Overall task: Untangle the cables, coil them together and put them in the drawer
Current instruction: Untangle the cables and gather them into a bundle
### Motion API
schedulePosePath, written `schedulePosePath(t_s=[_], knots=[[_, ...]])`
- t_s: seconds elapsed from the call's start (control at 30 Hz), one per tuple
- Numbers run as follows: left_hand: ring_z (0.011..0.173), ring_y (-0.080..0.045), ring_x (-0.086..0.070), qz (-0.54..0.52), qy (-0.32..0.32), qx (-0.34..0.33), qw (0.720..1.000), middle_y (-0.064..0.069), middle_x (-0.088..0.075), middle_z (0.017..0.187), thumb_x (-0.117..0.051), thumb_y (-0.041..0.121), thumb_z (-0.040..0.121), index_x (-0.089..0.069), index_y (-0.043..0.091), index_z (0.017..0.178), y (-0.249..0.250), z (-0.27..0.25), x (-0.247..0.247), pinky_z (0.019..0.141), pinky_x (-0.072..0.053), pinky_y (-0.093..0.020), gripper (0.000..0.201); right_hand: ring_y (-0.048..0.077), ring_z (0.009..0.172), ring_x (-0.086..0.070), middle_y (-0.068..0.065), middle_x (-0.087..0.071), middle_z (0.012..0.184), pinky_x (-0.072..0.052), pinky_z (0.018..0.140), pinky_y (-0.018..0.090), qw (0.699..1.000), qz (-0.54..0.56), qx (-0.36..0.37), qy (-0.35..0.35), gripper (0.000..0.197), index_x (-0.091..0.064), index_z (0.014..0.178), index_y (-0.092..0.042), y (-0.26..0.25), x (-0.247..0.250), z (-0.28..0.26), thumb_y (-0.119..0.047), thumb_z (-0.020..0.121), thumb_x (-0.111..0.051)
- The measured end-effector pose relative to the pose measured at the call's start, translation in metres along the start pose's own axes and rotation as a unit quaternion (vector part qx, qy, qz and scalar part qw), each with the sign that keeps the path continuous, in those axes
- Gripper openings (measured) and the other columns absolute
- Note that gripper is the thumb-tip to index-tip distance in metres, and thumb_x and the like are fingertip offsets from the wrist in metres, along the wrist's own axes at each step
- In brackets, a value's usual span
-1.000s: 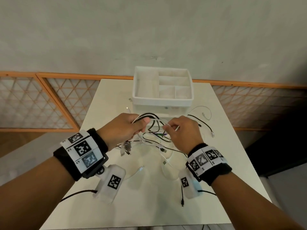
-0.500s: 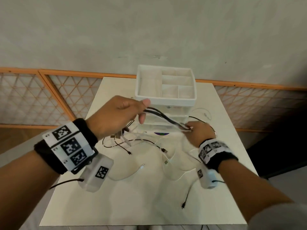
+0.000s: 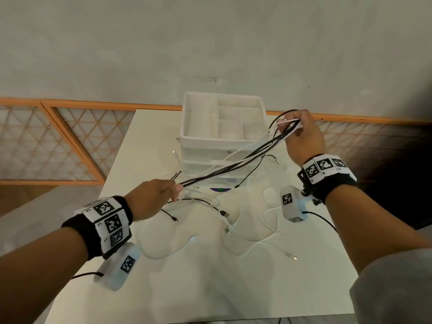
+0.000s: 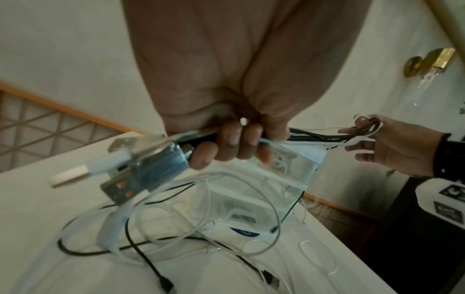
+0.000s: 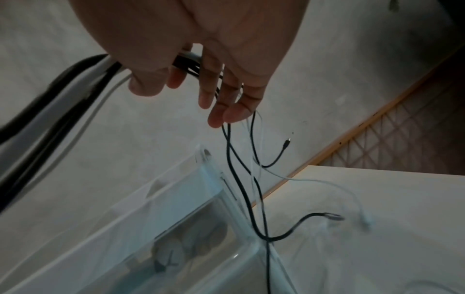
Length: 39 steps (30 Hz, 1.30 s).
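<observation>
A bundle of black and white cables (image 3: 233,165) stretches in the air between my hands, in front of the white drawer unit (image 3: 203,139). My left hand (image 3: 174,191) grips its lower end just above the table, fingers (image 4: 236,143) curled round the strands, with USB plugs (image 4: 141,169) sticking out behind the fist. My right hand (image 3: 289,127) is raised to the right of the unit and holds the bundle's looped upper end between thumb and fingers (image 5: 221,95). Thin black and white tails (image 5: 241,179) hang from it. More cable ends (image 3: 257,230) lie loose on the table.
The drawer unit has an open compartment tray on top and translucent drawers (image 4: 251,195) below, all pushed in. It stands at the back of the white table (image 3: 187,288). An orange lattice railing (image 3: 70,146) and a plain wall are behind. The table's right edge borders a dark drop.
My right hand has risen and swung out to the right, drawing the bundle into a long taut line. My left hand has dropped lower, still gripping its end.
</observation>
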<state>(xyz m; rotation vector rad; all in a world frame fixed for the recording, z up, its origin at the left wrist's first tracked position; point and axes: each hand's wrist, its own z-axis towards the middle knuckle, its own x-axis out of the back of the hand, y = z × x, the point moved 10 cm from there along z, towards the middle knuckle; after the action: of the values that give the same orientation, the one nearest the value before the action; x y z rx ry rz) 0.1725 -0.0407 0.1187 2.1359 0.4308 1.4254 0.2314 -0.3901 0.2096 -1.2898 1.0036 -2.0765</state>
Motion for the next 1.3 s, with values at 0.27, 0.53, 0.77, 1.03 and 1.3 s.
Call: schedulePosePath(t_s=[0.27, 0.53, 0.77, 1.03, 1.3], knots=[[0.062, -0.019, -0.047, -0.052, 0.056, 0.046, 0.996, -0.007, -0.055, 0.073, -0.043, 0.034, 0.102, -0.064, 0.010, 0.080, -0.022, 0.006, -0.003, 0.059, -0.038, -0.028, 0.039, 0.033, 0.132, -0.049, 0.008, -0.047, 0.149, -0.038, 0.108, 0.039, 0.943, -0.199, -0.143, -0.226, 0.074, -0.029, 0.149, -0.032, 0.109, -0.043, -0.060, -0.023, 0.088, -0.070], [0.047, -0.016, -0.030, -0.201, 0.089, 0.050, 0.974, -0.001, -0.039, 0.059, -0.044, 0.032, 0.102, -0.054, 0.009, 0.070, -0.007, 0.011, -0.002, 0.047, -0.027, -0.028, 0.040, 0.024, 0.104, -0.065, -0.003, -0.070, 0.107, -0.051, 0.092, 0.035, 0.895, -0.267, -0.118, -0.337, 0.019, -0.067, 0.091, -0.032, 0.150, -0.105, -0.173, -0.037, 0.077, -0.056], [0.046, -0.014, -0.022, -0.280, 0.075, 0.048, 0.956, 0.003, -0.030, 0.055, -0.051, 0.039, 0.099, -0.030, 0.017, 0.068, 0.011, 0.007, -0.006, 0.045, -0.023, -0.025, 0.044, 0.019, 0.114, -0.057, -0.011, -0.040, 0.131, -0.047, 0.093, 0.031, 0.901, -0.256, -0.141, -0.320, 0.037, -0.060, 0.119, -0.038, 0.157, -0.133, -0.206, -0.042, 0.083, -0.067], [0.039, -0.008, -0.031, -0.313, 0.070, 0.071, 0.944, -0.006, -0.062, 0.072, -0.048, 0.031, 0.102, -0.043, 0.013, 0.078, 0.000, -0.002, -0.013, 0.038, -0.027, -0.019, 0.030, 0.023, 0.083, -0.062, -0.003, -0.065, 0.090, -0.048, 0.073, 0.029, 0.875, -0.326, -0.071, -0.351, 0.017, -0.061, 0.088, -0.023, 0.121, -0.138, -0.207, -0.037, 0.080, -0.058], [0.047, -0.014, -0.041, -0.357, 0.082, -0.036, 0.930, 0.003, -0.074, 0.095, -0.042, 0.030, 0.105, -0.043, 0.011, 0.087, 0.060, -0.002, -0.006, 0.042, -0.032, -0.021, 0.026, 0.004, 0.060, -0.046, -0.009, -0.066, 0.072, -0.036, 0.062, 0.020, 0.951, -0.091, 0.214, -0.203, 0.010, -0.073, 0.086, -0.019, -0.073, -0.084, -0.139, -0.021, 0.088, -0.064]])
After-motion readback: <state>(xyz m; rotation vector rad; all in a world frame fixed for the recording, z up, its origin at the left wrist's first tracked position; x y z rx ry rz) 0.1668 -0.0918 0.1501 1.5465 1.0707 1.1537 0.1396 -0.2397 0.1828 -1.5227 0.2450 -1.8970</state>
